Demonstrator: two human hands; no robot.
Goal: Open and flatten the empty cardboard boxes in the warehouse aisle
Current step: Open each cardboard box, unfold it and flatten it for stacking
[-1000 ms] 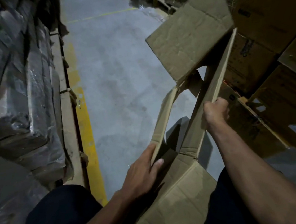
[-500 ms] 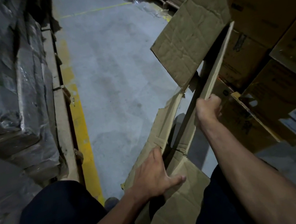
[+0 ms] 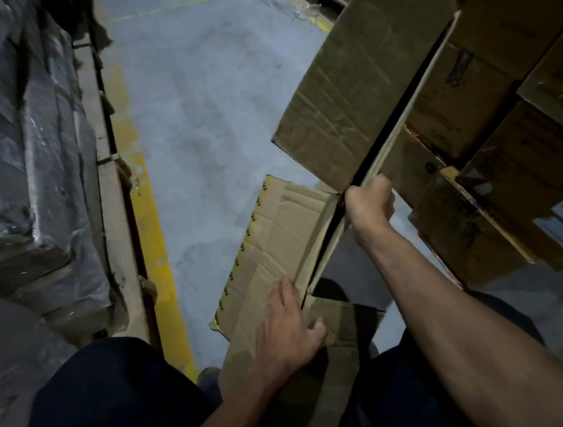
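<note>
A brown cardboard box [image 3: 356, 78], opened at both ends, hangs between my legs over the aisle floor. Its two big panels lie nearly together, with a thin dark gap between them. My right hand [image 3: 370, 199] is closed over the edge of the right-hand panel about halfway up. My left hand [image 3: 284, 330] lies flat with spread fingers on the left panel [image 3: 276, 244], pressing on it near the fold. A lower flap [image 3: 340, 338] sticks out below my left hand.
Plastic-wrapped stacks on pallets [image 3: 29, 175] line the left side, behind a yellow floor stripe [image 3: 154, 246]. Stacked brown cartons [image 3: 516, 163], some with white labels, stand close on the right. Grey concrete floor [image 3: 201, 111] runs ahead between them.
The box has collapsed: its left panel swung in against the right one. My left hand let go of that panel's edge and now presses flat on it. My right hand kept its grip.
</note>
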